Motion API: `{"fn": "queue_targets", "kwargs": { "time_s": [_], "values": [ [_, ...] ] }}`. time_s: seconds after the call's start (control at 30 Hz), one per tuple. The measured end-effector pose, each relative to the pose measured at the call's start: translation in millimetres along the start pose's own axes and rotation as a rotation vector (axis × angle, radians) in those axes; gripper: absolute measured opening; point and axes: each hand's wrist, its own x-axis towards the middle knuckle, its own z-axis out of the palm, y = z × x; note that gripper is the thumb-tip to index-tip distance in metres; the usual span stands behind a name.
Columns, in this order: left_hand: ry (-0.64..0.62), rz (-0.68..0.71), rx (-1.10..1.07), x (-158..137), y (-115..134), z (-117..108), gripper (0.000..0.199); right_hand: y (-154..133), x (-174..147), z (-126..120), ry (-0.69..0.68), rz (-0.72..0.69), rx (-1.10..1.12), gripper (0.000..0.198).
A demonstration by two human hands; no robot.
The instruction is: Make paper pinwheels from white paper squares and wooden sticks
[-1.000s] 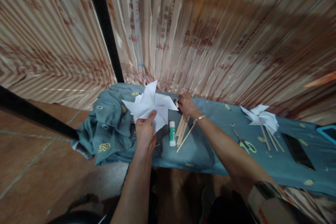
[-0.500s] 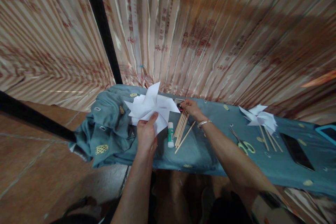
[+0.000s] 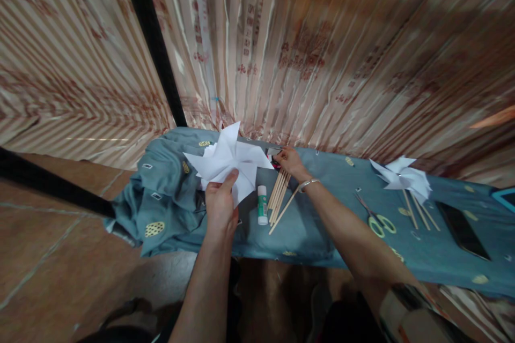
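1. Head view: the left hand [image 3: 220,203] pinches the pinwheel [image 3: 230,156], thumb on top near its middle, fingers mostly hidden beneath.
2. The pinwheel is over the left part of the cloth [image 3: 247,237], facing up, overlapping some white paper [image 3: 206,151].
3. The right hand [image 3: 293,163], a bracelet [image 3: 308,185] at its wrist, is at a small object [image 3: 274,153], partly hidden, by the far edge. Its fingers are drawn together; whether they grip anything, I cannot tell.
4. Below that hand lie sticks [image 3: 279,195], most bunched, one angled apart.
5. The glue [image 3: 262,205] lies just left of them.
6. Farther right are scissors [image 3: 377,218], another pinwheel [image 3: 402,178] with three sticks reaching out below it, and a phone [image 3: 462,230].
7. A striped curtain [image 3: 314,53] hangs behind.
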Motion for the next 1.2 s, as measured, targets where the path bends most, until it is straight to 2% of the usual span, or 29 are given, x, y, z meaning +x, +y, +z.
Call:
{"fn": "queue_targets", "kwargs": {
  "time_s": [0.27, 0.5, 0.7, 0.83, 0.97, 1.2],
  "values": [
    [0.005, -0.007, -0.001, 2, -1, -1, 0.035, -3, -14, 3, -0.028, 0.111, 0.283, 0.038],
    [-0.013, -0.001, 0.009, 1, -4, 1, 0.035, -6, -48, -23, 0.033, 0.096, 0.389, 0.03],
    [-0.062, -0.044, 0.066, -5, -15, 7, 0.033, 21, -124, -61, 0.131, 0.09, 0.206, 0.028],
    [-0.116, -0.079, 0.1, -12, -27, 12, 0.034, 39, -169, -78, 0.172, 0.073, 0.052, 0.024],
    [-0.153, -0.106, 0.154, -17, -35, 15, 0.03, 52, -187, -84, 0.192, 0.064, -0.047, 0.02],
    [-0.198, -0.121, 0.222, -19, -50, 21, 0.031, 64, -193, -97, 0.193, 0.036, -0.188, 0.02]
  ]
}}
